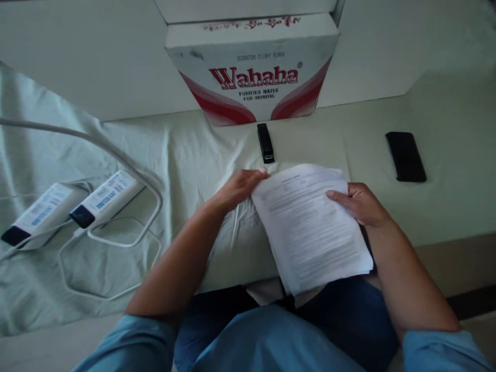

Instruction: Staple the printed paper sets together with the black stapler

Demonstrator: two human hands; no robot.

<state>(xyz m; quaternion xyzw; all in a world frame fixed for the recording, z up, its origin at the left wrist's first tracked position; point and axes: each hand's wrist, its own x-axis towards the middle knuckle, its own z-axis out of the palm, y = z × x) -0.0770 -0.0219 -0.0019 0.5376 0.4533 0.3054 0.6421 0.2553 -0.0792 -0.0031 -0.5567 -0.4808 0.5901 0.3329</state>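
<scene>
Sheaf of printed papers (310, 227) lay askew at the near edge of the cloth-covered surface (186, 150), overhanging the lap. Left hand (238, 188) closed its grip on the far left corner; right hand (358, 203) pinched the right edge, thumb on top. Squaring the edges looked wise before fastening. Black stapler (265, 143) sat just beyond. Wahaha water carton (253, 77) stood behind; contents not visible.
</scene>
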